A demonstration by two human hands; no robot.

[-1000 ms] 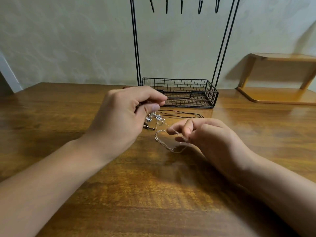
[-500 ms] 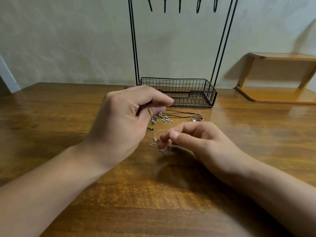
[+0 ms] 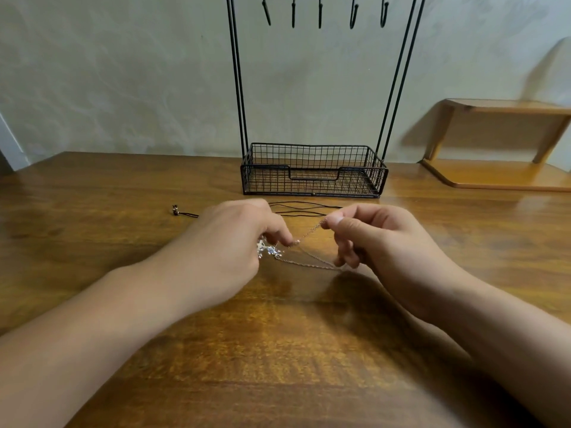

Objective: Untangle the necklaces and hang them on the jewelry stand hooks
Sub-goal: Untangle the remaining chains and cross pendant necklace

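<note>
Two hands over a wooden table. Left hand pinching a silver chain near its sparkly pendant, fingers curled. Right hand pinching the same chain between thumb and forefinger, strands stretched between both hands just above the tabletop. Beyond the hands, a black cord lying flat, its end off to the left. Farther back, a wire stand with basket base; bare hooks high above.
</note>
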